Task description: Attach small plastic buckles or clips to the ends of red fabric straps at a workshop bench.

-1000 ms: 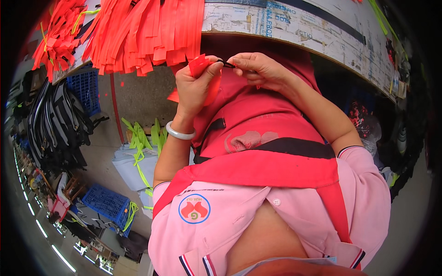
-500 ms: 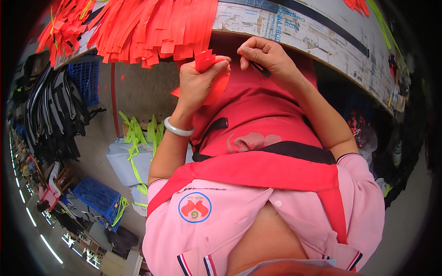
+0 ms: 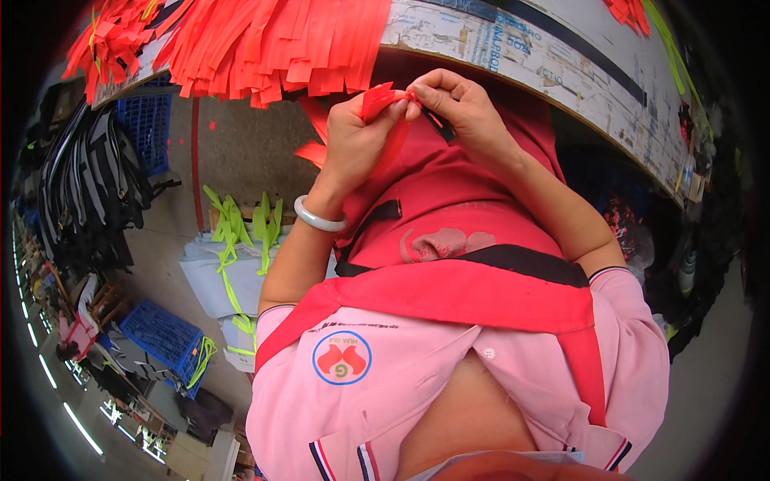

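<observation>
My left hand [image 3: 353, 140] is closed around a bright red-orange fabric strip [image 3: 377, 103]; one folded end sticks up past the thumb and other lengths hang behind the wrist. Right beside it, my right hand [image 3: 465, 108] pinches a bit of the same red fabric at its fingertips, the two hands touching or nearly so. Under the right palm shows a narrow black thing [image 3: 439, 126], mostly hidden, whose kind I cannot make out. Just beyond the hands, a thick bundle of red-orange strips [image 3: 273, 48] hangs over the table edge.
The worn white table [image 3: 521, 64] runs across the far side. Black and grey straps [image 3: 88, 184] hang at the left, near blue crates [image 3: 164, 333]. Pale sheets tied with yellow-green bands [image 3: 233, 232] lie on the floor. A red apron [image 3: 449, 216] covers my lap.
The hands have come together: the left moved right and slightly up with the strip, while the right stayed nearly in place and now pinches at the red fabric beside the left thumb.
</observation>
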`<state>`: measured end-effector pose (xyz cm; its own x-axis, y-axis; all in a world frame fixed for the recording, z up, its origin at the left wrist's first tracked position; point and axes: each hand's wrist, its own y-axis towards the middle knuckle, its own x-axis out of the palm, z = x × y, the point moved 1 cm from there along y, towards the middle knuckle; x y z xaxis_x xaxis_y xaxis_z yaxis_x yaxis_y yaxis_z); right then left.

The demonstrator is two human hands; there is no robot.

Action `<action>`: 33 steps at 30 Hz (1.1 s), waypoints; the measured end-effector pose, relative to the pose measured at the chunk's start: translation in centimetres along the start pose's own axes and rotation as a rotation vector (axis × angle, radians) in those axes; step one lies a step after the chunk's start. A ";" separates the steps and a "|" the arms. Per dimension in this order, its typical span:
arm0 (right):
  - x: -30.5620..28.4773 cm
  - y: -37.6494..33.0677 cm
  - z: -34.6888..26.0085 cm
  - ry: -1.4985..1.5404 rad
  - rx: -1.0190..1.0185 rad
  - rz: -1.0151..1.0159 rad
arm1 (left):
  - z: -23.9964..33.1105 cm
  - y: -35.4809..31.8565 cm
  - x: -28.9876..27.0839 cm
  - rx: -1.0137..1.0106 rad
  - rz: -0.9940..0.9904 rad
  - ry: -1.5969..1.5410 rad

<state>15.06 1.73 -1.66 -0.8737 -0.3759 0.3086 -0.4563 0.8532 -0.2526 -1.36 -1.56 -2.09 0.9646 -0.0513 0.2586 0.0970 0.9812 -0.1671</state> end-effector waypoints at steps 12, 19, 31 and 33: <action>-0.5 0.1 0.9 -0.095 -0.070 -0.001 | -0.9 0.5 -0.9 0.062 -0.008 0.116; -0.2 -0.2 -0.5 -0.008 0.136 0.010 | -0.6 0.4 -1.0 0.070 0.013 0.166; -0.5 0.4 1.3 -0.018 0.002 0.054 | -1.0 0.5 -0.7 0.117 -0.012 0.135; -0.4 0.4 1.5 -0.038 -0.011 0.029 | -1.0 0.5 -0.7 0.128 -0.014 0.143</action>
<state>15.00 1.74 -3.27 -0.8923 -0.3645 0.2662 -0.4292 0.8678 -0.2505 -1.72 -1.26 -3.34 0.9894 -0.0817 0.1202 0.0871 0.9954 -0.0399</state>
